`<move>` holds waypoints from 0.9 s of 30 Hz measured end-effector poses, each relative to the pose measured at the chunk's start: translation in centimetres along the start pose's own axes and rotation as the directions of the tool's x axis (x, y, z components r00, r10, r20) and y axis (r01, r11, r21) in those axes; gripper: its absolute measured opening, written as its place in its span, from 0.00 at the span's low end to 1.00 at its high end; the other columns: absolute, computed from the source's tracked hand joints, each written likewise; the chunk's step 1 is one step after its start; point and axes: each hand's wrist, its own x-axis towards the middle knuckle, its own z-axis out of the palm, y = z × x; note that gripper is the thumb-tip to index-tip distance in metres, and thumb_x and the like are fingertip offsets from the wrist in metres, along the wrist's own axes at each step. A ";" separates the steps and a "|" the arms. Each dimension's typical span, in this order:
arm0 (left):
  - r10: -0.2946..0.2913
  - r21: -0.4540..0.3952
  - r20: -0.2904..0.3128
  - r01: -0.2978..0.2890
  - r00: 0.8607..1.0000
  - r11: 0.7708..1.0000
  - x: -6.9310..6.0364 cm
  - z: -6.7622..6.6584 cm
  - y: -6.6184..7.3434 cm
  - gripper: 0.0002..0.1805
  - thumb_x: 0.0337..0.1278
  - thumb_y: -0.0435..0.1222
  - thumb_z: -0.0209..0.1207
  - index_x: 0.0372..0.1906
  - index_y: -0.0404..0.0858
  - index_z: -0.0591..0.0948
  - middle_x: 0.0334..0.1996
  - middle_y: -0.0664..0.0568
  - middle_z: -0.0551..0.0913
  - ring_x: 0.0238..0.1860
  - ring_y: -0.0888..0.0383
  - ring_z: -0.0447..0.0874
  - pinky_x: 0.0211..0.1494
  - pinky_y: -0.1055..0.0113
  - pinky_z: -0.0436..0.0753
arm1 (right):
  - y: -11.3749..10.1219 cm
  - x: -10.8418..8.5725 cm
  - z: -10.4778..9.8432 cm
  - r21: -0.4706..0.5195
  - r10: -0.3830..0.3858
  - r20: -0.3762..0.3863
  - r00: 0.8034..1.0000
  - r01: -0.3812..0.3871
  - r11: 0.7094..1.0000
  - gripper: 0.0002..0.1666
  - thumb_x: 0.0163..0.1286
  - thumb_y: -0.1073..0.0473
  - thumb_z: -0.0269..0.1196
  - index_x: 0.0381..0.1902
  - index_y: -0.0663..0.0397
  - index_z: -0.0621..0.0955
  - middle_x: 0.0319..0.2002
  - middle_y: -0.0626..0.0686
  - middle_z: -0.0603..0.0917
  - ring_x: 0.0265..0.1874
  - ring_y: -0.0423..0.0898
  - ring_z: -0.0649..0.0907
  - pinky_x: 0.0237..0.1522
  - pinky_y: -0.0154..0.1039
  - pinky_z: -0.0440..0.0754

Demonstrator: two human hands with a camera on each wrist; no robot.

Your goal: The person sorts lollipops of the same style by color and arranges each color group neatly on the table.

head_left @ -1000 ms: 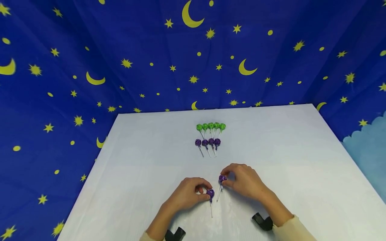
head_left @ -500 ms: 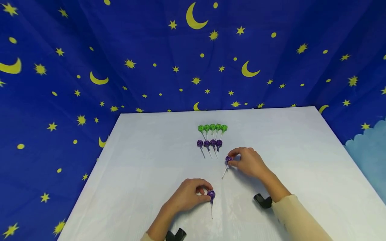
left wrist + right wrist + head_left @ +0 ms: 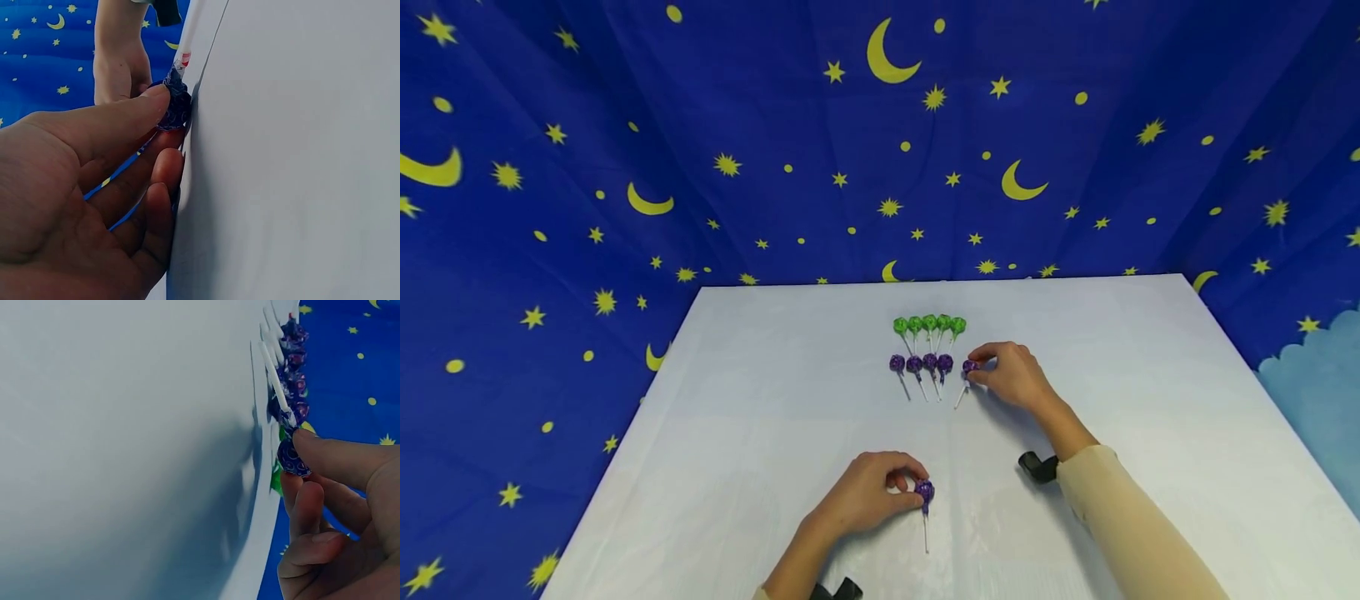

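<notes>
My right hand [image 3: 1013, 374] pinches the wrapped head of a purple lollipop [image 3: 970, 367] between thumb and fingers, just right of a row of purple lollipops [image 3: 913, 364]. Its white stick slants toward the front of the table; the right wrist view shows the same lollipop [image 3: 292, 456] close up. Nearer the front, my left hand [image 3: 874, 492] pinches another purple lollipop [image 3: 925, 492] by its head, stick pointing toward me. In the left wrist view the thumb presses on that purple wrapper [image 3: 176, 103]. Behind the purple row lie several green lollipops [image 3: 930, 322], sticks fanned together.
A white table [image 3: 760, 400] carries everything, its far edge meeting a blue curtain [image 3: 790, 108] printed with yellow moons and stars. Black wrist camera mounts [image 3: 1037, 467] sit at both wrists. Light blue cloth [image 3: 1311, 392] hangs at the right.
My right hand has carried its purple lollipop away from me, up beside the right end of the purple row. The left hand stays in place, still pinching its lollipop.
</notes>
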 end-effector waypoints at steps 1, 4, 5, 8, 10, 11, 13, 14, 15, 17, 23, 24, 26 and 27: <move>0.002 0.000 -0.001 -0.002 1.000 1.000 0.0 0.0 0.0 0.11 0.51 0.42 0.70 0.41 0.52 0.85 0.26 0.68 0.78 0.28 0.69 0.75 0.35 0.71 0.74 | 0.1 0.2 0.0 0.001 0.003 -0.002 1.000 -0.003 1.000 0.17 0.59 0.58 0.70 0.47 0.55 0.85 0.43 0.54 0.85 0.49 0.57 0.79 0.51 0.56 0.72; -0.002 -0.004 -0.002 0.002 1.000 1.000 0.0 0.1 -0.1 0.11 0.51 0.42 0.70 0.42 0.52 0.84 0.27 0.68 0.79 0.29 0.69 0.76 0.37 0.71 0.74 | 0.4 0.6 0.0 0.008 0.017 -0.006 1.000 -0.017 1.000 0.17 0.60 0.58 0.70 0.47 0.56 0.85 0.43 0.55 0.84 0.50 0.58 0.79 0.52 0.57 0.71; -0.001 0.001 -0.003 0.001 1.000 1.000 -0.1 0.1 -0.1 0.11 0.51 0.42 0.70 0.42 0.52 0.84 0.27 0.68 0.79 0.29 0.69 0.76 0.37 0.71 0.74 | 0.5 0.8 0.0 0.012 0.023 -0.005 1.000 -0.023 1.000 0.17 0.59 0.58 0.70 0.47 0.56 0.85 0.43 0.55 0.84 0.50 0.57 0.78 0.53 0.56 0.71; -0.015 -0.002 0.000 0.015 1.000 1.000 -0.3 0.1 0.0 0.11 0.51 0.42 0.70 0.41 0.52 0.84 0.26 0.68 0.78 0.29 0.69 0.75 0.36 0.71 0.74 | 0.8 1.1 0.1 0.020 0.029 0.016 0.999 -0.029 0.999 0.18 0.60 0.58 0.70 0.48 0.56 0.84 0.44 0.56 0.84 0.51 0.58 0.78 0.53 0.57 0.71; -0.021 -0.009 0.000 0.021 1.000 1.000 -0.4 0.1 0.0 0.11 0.50 0.42 0.70 0.41 0.52 0.84 0.25 0.67 0.78 0.28 0.68 0.75 0.36 0.70 0.74 | 0.9 1.2 0.2 0.022 0.032 0.025 0.999 -0.032 0.999 0.18 0.60 0.59 0.69 0.49 0.57 0.84 0.44 0.56 0.84 0.52 0.58 0.77 0.54 0.57 0.70; -0.023 -0.013 0.000 0.023 1.000 1.000 -0.4 0.1 0.0 0.11 0.50 0.42 0.70 0.41 0.52 0.84 0.25 0.67 0.78 0.29 0.68 0.75 0.36 0.70 0.74 | 1.0 1.3 0.2 0.024 0.034 0.027 0.999 -0.035 0.999 0.18 0.60 0.59 0.69 0.49 0.57 0.84 0.44 0.56 0.84 0.52 0.58 0.77 0.54 0.57 0.70; -0.027 -0.020 0.001 0.027 1.000 0.999 -0.4 0.1 0.1 0.11 0.51 0.42 0.70 0.41 0.52 0.84 0.26 0.67 0.78 0.29 0.68 0.76 0.36 0.70 0.75 | 1.0 1.4 0.2 0.026 0.038 0.026 0.999 -0.039 0.999 0.18 0.60 0.59 0.69 0.48 0.57 0.84 0.44 0.57 0.84 0.53 0.59 0.77 0.55 0.57 0.69; -0.027 -0.020 -0.001 0.027 1.000 0.999 -0.4 0.1 0.1 0.11 0.51 0.42 0.70 0.41 0.53 0.84 0.26 0.67 0.78 0.29 0.68 0.76 0.36 0.70 0.75 | 1.0 1.4 0.2 0.030 0.040 0.023 0.999 -0.041 0.999 0.18 0.60 0.59 0.69 0.48 0.57 0.84 0.44 0.57 0.84 0.53 0.59 0.76 0.56 0.57 0.68; -0.027 -0.019 -0.002 0.026 1.000 0.999 -0.4 0.1 0.1 0.11 0.51 0.42 0.70 0.42 0.53 0.84 0.26 0.67 0.78 0.29 0.68 0.76 0.36 0.70 0.75 | 1.0 1.4 0.2 0.033 0.042 0.023 0.999 -0.043 0.999 0.18 0.60 0.60 0.69 0.48 0.57 0.84 0.44 0.57 0.84 0.54 0.59 0.76 0.56 0.57 0.68; -0.025 -0.013 -0.004 0.025 1.000 1.000 -0.3 0.0 0.1 0.11 0.51 0.43 0.70 0.42 0.53 0.84 0.26 0.67 0.78 0.29 0.69 0.76 0.37 0.71 0.75 | 0.9 1.5 0.2 0.042 0.043 0.027 0.999 -0.044 0.998 0.18 0.60 0.59 0.69 0.49 0.57 0.84 0.44 0.57 0.84 0.54 0.59 0.76 0.57 0.57 0.68; -0.017 -0.017 -0.020 0.017 1.000 1.000 -0.3 0.1 0.1 0.11 0.51 0.42 0.70 0.41 0.52 0.84 0.26 0.67 0.78 0.28 0.68 0.75 0.36 0.70 0.74 | 0.8 1.7 0.5 0.058 0.021 0.044 0.999 -0.024 0.998 0.18 0.61 0.59 0.69 0.49 0.57 0.84 0.45 0.56 0.84 0.55 0.59 0.75 0.58 0.58 0.67; -0.017 -0.018 -0.022 0.016 1.000 1.000 -0.3 0.1 0.1 0.11 0.51 0.42 0.70 0.41 0.52 0.84 0.26 0.67 0.78 0.28 0.68 0.75 0.36 0.70 0.74 | 0.8 1.8 0.6 0.060 0.019 0.045 0.999 -0.021 0.998 0.18 0.61 0.59 0.69 0.49 0.57 0.84 0.45 0.56 0.84 0.55 0.59 0.75 0.58 0.58 0.67; -0.014 -0.020 -0.028 0.013 1.000 1.000 -0.3 0.2 0.1 0.11 0.51 0.42 0.70 0.41 0.52 0.84 0.25 0.67 0.78 0.28 0.68 0.75 0.35 0.70 0.74 | 0.8 1.8 0.7 0.063 0.015 0.044 0.999 -0.018 0.998 0.17 0.61 0.59 0.69 0.49 0.56 0.84 0.44 0.56 0.84 0.55 0.59 0.76 0.58 0.58 0.66; -0.012 -0.018 -0.031 0.012 0.999 1.000 -0.3 0.2 0.0 0.11 0.51 0.42 0.70 0.41 0.52 0.84 0.25 0.67 0.78 0.28 0.68 0.75 0.35 0.70 0.74 | 0.8 1.8 0.8 0.066 0.015 0.043 0.999 -0.018 0.998 0.17 0.61 0.59 0.69 0.48 0.56 0.84 0.44 0.55 0.84 0.55 0.59 0.76 0.58 0.58 0.66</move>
